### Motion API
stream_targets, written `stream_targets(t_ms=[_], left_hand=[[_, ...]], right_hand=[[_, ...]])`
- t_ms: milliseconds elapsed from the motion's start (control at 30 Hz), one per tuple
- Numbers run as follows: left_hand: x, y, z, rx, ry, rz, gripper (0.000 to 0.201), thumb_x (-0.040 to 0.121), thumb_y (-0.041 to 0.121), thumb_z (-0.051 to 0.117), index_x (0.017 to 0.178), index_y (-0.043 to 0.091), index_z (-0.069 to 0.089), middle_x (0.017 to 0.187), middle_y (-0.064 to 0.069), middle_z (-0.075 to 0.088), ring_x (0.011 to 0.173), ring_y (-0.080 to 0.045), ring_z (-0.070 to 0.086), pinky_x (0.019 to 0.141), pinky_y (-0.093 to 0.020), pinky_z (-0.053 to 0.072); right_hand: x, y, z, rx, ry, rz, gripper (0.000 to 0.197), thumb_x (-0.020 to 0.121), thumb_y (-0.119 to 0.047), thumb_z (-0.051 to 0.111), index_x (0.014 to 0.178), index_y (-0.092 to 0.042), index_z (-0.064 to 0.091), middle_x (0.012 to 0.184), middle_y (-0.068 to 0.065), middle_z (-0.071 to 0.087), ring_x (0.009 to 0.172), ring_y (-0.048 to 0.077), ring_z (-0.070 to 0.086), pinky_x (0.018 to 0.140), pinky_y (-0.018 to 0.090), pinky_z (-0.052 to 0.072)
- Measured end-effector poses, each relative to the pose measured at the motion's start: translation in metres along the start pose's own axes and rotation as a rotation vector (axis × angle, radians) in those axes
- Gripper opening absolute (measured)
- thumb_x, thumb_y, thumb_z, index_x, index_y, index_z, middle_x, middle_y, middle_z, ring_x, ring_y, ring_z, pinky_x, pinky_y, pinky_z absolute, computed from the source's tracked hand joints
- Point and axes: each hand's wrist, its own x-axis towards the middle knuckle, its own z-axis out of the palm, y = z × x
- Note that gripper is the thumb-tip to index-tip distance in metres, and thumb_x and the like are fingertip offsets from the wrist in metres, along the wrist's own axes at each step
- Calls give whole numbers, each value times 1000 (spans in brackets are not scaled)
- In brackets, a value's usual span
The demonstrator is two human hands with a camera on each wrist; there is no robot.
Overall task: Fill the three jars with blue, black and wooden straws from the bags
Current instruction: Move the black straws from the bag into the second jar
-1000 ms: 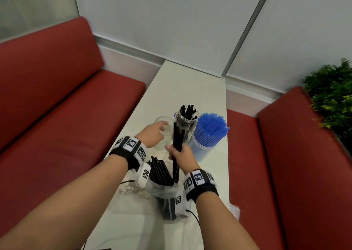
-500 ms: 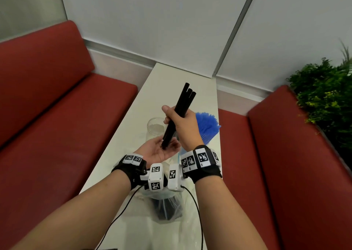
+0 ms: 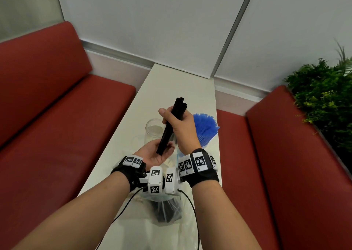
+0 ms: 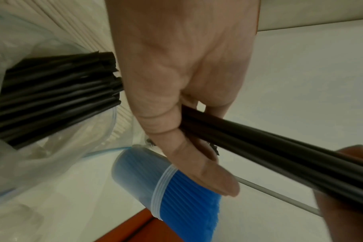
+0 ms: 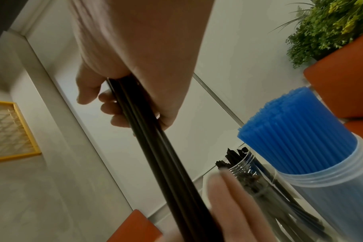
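Note:
My right hand (image 3: 178, 125) grips a bundle of black straws (image 3: 170, 127), held tilted above the table. Their lower ends rest against the palm of my left hand (image 3: 155, 154), which lies palm up with relaxed fingers (image 5: 228, 196). Behind my hands stands an empty clear jar (image 3: 153, 130). A jar packed with blue straws (image 3: 205, 127) stands to the right. The jar with several black straws (image 5: 243, 172) shows only in the right wrist view. A clear bag of black straws (image 3: 166, 209) lies under my wrists. Wooden straws (image 4: 79, 27) lie in a bag beside it.
The narrow white table (image 3: 171, 82) runs away from me to the wall. Red benches (image 3: 66, 126) (image 3: 285, 154) flank it on both sides. A green plant (image 3: 323, 101) stands behind the right bench. Crumpled clear plastic (image 3: 188, 230) covers the near table end.
My right hand lifted the black straws out of the bag and up. My left hand left the empty jar and came under the straws' lower ends, which now sit lower in my right fist.

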Motion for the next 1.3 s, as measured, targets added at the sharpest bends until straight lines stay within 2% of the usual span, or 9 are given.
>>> stream_targets(t_ms=[433,533,667,733,833,967,1033,1133,1300], left_hand=[[14,4,-22,11,125,5,25,94,15,57,88,-8,65,76,-18,63,64,-26,69,50,-29,59],[18,6,-18,3,105,25,21,95,14,56,84,-3,62,73,-15,60,61,-22,66,50,-27,58],[25,6,-24,68,162,-11,22,98,20,54,86,3,58,61,-6,54,44,-13,56,35,-17,45],[30,4,-28,155,208,10,21,100,21,52,92,2,58,65,-9,57,50,-16,58,40,-19,48],[38,6,-31,433,294,126,22,100,19,50,95,1,61,80,-14,63,67,-24,62,58,-30,54],[45,16,-29,840,296,403,21,97,16,51,90,7,69,82,-9,68,73,-18,62,69,-26,51],[47,20,-29,1058,258,462,18,95,16,56,92,8,72,86,-8,72,78,-15,65,75,-25,52],[49,23,-33,1538,173,442,16,92,17,61,98,11,74,97,-3,74,91,-13,67,85,-22,49],[48,12,-37,2137,15,262,27,90,11,57,113,13,71,118,-2,68,110,-18,61,93,-20,41]], right_hand=[[16,4,2,-54,-39,8,24,86,-36,79,74,-22,64,67,6,64,69,17,61,78,36,51],[14,21,3,-31,-28,69,28,87,-37,79,72,-20,62,65,5,61,66,18,59,79,40,52],[10,48,-1,-4,21,143,29,91,-33,76,74,-16,60,65,2,58,65,18,56,76,38,50],[18,50,-7,-35,8,170,28,93,-33,75,77,-14,61,66,2,60,68,20,57,78,42,51],[47,39,-18,-68,34,179,30,92,-36,75,75,-15,62,67,5,61,69,26,57,78,48,53],[100,12,-35,-119,196,58,31,90,-39,75,74,-17,60,63,1,64,59,13,61,62,26,52],[122,5,-41,-126,290,14,32,91,-37,74,72,-16,59,61,-1,63,61,12,61,68,30,51],[146,7,-46,-107,356,1,33,92,-33,74,69,-16,57,59,-2,59,63,17,58,77,39,52],[163,26,-49,-137,352,22,31,93,-31,74,79,-9,58,61,1,59,61,15,57,73,33,51]])
